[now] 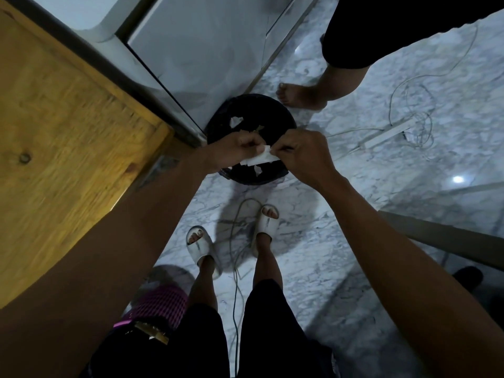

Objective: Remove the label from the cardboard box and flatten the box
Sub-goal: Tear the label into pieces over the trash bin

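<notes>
Both my hands meet over a round black bin on the floor. My left hand and my right hand pinch a crumpled white label piece between their fingertips, one at each end. Small white scraps lie inside the bin, some below the held piece. The cardboard box is not in view.
A wooden tabletop fills the left side. A white door or panel stands behind the bin. Another person's bare foot is just beyond the bin. A white power strip with cables lies at right. A cable runs between my feet.
</notes>
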